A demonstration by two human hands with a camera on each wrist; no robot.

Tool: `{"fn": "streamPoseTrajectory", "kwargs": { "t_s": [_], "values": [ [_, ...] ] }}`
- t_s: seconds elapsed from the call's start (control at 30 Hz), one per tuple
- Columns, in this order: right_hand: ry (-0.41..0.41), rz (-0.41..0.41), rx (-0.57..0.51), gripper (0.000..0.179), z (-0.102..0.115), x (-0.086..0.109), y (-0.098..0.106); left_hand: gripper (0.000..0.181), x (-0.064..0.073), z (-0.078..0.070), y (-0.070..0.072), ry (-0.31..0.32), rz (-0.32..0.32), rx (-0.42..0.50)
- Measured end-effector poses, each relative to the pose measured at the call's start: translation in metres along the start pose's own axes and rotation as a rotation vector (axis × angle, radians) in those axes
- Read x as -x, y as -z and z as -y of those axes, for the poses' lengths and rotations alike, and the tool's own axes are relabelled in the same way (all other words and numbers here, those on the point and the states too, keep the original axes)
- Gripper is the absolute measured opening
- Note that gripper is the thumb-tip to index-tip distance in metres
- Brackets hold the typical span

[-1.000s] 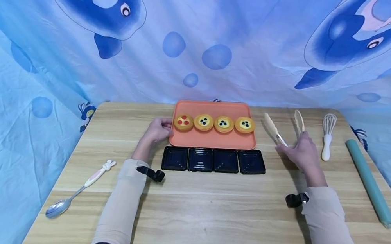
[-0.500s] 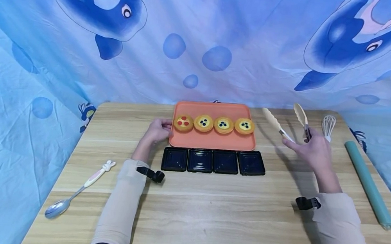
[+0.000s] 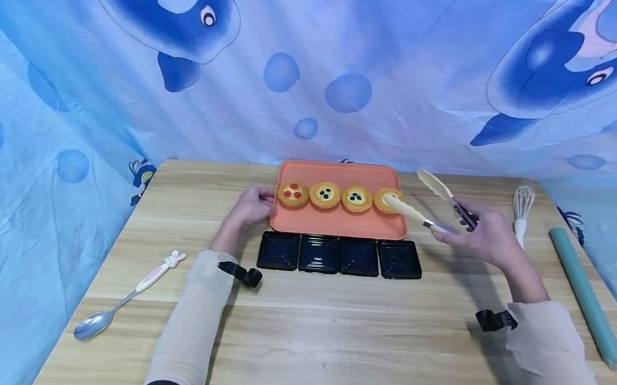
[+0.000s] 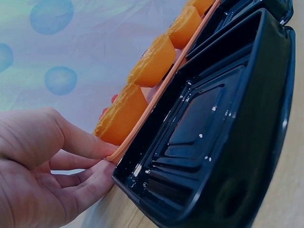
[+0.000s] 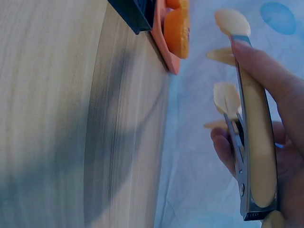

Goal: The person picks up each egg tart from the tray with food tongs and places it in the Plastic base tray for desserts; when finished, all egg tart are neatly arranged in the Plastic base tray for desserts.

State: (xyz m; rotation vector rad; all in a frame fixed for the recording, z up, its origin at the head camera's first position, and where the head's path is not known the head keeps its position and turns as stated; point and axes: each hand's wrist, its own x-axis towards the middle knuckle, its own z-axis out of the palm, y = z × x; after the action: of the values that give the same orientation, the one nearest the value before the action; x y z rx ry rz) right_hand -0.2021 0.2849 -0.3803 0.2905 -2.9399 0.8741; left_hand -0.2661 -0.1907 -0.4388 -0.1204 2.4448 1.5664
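My left hand [image 3: 252,205] pinches the left edge of an orange tray [image 3: 339,225], thumb on top and fingers below in the left wrist view. In a row on the tray lie several egg tarts: the leftmost tart [image 3: 293,195] has red toppings, the others, such as this tart [image 3: 325,195], dark blue ones. My right hand [image 3: 491,236] grips a pair of tongs [image 3: 432,223] held above the table with spread arms. One cream tip overlaps the rightmost tart [image 3: 383,195] in the head view; whether it touches cannot be told.
Several black square trays [image 3: 319,254] stand in a row along the orange tray's front edge. A whisk [image 3: 523,207] and a green rolling pin [image 3: 585,296] lie at the right. At the left lies a spoon [image 3: 125,300] with a rabbit handle. A dolphin-print curtain [image 3: 321,63] hangs behind.
My right hand has lifted the tongs off the table, and their tips have swung left towards the rightmost tart. My left hand stays at the tray's edge.
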Motion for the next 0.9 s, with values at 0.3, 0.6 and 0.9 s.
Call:
{"fn": "streamPoseTrajectory", "kwargs": {
  "t_s": [0.3,0.6,0.9],
  "values": [
    [0.05,0.146,0.117,0.09,0.003,-0.017,-0.002,0.057,0.001,-0.002,-0.002,0.016,-0.013,0.032],
    [0.068,0.237,0.128,0.089,0.005,-0.028,-0.001,0.057,0.0,-0.001,-0.001,0.01,-0.019,0.036],
    [0.086,0.256,0.114,0.076,0.005,-0.034,-0.001,0.059,0.003,-0.003,-0.001,0.006,-0.013,0.046]
  ]
}}
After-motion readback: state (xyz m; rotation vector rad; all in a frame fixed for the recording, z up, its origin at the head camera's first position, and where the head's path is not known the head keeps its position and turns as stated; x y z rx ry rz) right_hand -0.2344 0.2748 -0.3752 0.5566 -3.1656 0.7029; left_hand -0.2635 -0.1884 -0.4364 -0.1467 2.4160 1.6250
